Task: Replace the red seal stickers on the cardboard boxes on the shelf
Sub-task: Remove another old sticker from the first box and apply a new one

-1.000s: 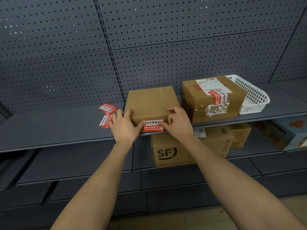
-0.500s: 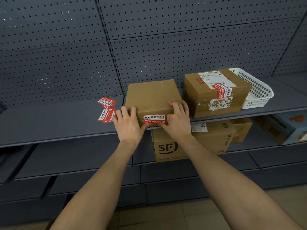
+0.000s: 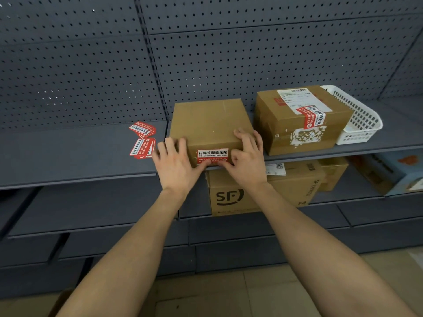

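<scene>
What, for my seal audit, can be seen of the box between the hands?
The brown cardboard box sits upright at the front edge of the shelf, top closed. A red seal sticker with a white band of black characters lies on its front face. The left hand and right hand press its front top edge, thumbs low on the sticker.

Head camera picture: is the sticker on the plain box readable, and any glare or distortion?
Head view: the red seal sticker on the plain box is sharp, its large print legible. Head view: wide-angle lens bows the shelf edge. Head view: dim, even light, no glare.
</scene>
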Demonstrator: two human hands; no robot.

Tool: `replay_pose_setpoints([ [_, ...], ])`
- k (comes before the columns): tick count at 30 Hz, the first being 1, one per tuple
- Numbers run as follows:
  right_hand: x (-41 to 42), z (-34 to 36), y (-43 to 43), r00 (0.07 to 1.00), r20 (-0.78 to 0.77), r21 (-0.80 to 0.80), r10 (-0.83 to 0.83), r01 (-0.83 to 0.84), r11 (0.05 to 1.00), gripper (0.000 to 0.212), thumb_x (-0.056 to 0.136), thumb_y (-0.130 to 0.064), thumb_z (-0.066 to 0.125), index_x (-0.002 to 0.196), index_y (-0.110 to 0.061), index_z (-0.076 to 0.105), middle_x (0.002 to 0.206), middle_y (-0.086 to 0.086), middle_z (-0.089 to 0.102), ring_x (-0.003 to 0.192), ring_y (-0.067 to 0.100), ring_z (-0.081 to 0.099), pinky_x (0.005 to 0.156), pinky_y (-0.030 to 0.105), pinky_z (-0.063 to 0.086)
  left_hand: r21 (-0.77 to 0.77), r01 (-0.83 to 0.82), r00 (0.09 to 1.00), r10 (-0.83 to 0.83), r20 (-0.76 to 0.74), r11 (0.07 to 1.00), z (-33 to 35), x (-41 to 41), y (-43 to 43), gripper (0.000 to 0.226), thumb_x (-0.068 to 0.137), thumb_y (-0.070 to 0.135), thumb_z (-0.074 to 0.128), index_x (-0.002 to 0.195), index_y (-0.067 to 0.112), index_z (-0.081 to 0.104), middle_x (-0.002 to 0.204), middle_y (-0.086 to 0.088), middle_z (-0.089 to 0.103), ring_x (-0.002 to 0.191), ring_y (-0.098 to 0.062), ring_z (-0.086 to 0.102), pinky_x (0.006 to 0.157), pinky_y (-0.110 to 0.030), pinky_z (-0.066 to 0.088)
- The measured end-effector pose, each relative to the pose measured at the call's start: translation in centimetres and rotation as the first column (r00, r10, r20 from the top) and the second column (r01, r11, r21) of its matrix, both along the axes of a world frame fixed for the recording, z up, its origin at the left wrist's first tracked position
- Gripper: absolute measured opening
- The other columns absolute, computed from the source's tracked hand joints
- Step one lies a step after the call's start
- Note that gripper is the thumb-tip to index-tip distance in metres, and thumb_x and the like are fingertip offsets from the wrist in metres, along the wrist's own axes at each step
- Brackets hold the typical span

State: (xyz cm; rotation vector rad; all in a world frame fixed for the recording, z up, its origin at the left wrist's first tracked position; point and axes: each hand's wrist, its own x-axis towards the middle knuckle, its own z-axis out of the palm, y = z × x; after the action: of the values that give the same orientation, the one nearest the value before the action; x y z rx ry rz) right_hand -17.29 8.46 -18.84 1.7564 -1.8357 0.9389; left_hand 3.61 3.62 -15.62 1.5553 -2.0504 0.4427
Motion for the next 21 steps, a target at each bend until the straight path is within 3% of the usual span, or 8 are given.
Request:
replay_pose_setpoints([
  [5, -1.3, 0.4, 0.5, 0.997, -0.004, 0.053, 0.08, -0.079, 0.995, 0.032, 0.08, -0.035, 0.092, 0.065, -0.015, 0.072, 0.159, 0.005, 0.052, 0.154, 0.027, 0.038, 0.129, 0.05, 0.025, 0.018, 0.021, 1.0, -0.021, -0.005, 1.0, -0.2, 0.6, -0.5, 0.098, 0.075, 0.094, 0.061, 0.139, 0.019, 0.051, 0.125, -0.013, 0.048, 0.115, -0.035, 0.047, 0.098, -0.049, 0.043],
  [13, -1.0, 0.9, 0.8, 0.997, 0.021, 0.094, 0.071, -0.073, 0.993, 0.032, 0.081, -0.034, 0.09, 0.065, -0.015, 0.07, 0.16, 0.005, 0.051, 0.155, 0.03, 0.036, 0.128, 0.053, 0.028, 0.044, 0.05, 0.999, -0.049, -0.021, 0.998, -0.3, 0.9, -1.0, 0.098, 0.075, 0.083, 0.074, 0.146, 0.021, 0.05, 0.125, -0.01, 0.046, 0.114, -0.031, 0.045, 0.096, -0.044, 0.05],
  [21, -1.5, 1.2, 0.9, 0.987, 0.072, 0.054, 0.143, -0.148, 0.988, 0.044, 0.091, -0.04, 0.081, 0.057, -0.022, 0.06, 0.157, 0.003, 0.054, 0.153, 0.024, 0.038, 0.128, 0.046, 0.029, 0.053, 0.074, 0.996, -0.072, -0.044, 0.996, -0.4, 1.3, -1.5, 0.099, 0.069, 0.078, 0.083, 0.146, 0.022, 0.052, 0.124, -0.007, 0.045, 0.116, -0.028, 0.045, 0.086, -0.04, 0.053],
])
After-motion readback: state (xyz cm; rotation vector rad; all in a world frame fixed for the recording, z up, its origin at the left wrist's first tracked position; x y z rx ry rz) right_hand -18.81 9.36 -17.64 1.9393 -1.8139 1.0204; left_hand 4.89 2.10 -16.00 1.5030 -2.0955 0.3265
